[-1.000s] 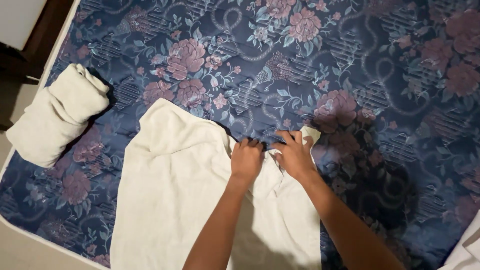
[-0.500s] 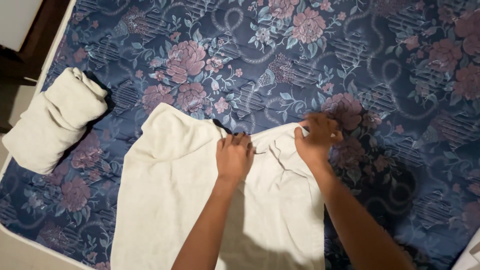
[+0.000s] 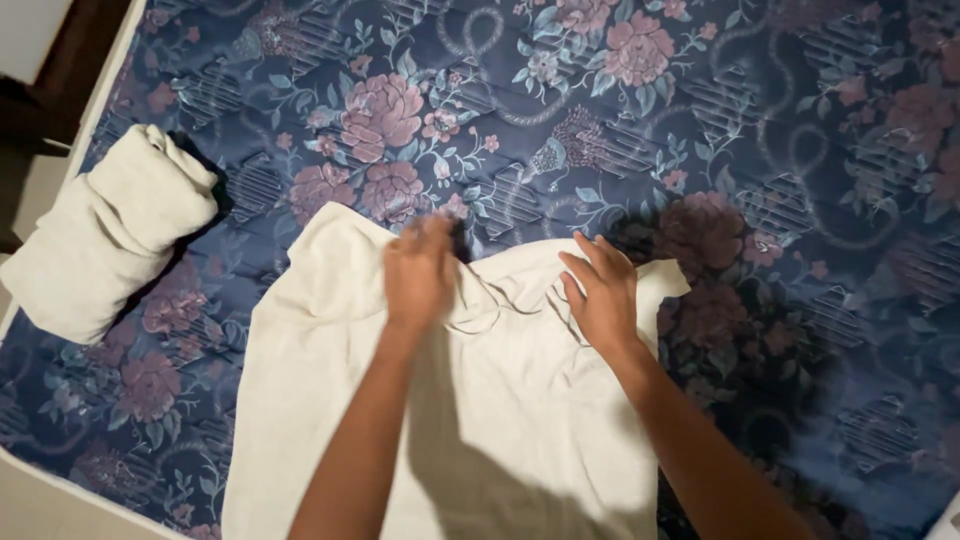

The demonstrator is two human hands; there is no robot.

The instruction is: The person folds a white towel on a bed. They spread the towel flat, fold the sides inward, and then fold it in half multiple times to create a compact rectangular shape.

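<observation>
A cream towel (image 3: 500, 420) lies spread over a dark blue floral mattress (image 3: 620, 110). My left hand (image 3: 420, 275) is blurred with motion at the towel's far edge, near its middle, its fingers curled over a bunch of the fabric. My right hand (image 3: 600, 295) lies flat on the towel close to its far right corner, fingers spread and pressing the cloth down. The edge between my hands is wrinkled into loose folds. Both forearms reach in from the bottom of the view.
A second cream towel (image 3: 110, 235), folded into a thick roll, sits at the mattress's left edge. Pale floor (image 3: 40, 500) shows at the lower left, and dark wood (image 3: 70, 70) at the upper left corner.
My hands moved apart along the towel's far edge, then the right came back a little and opened flat on the cloth. The far right corner now lies spread out; the left hand is moving.
</observation>
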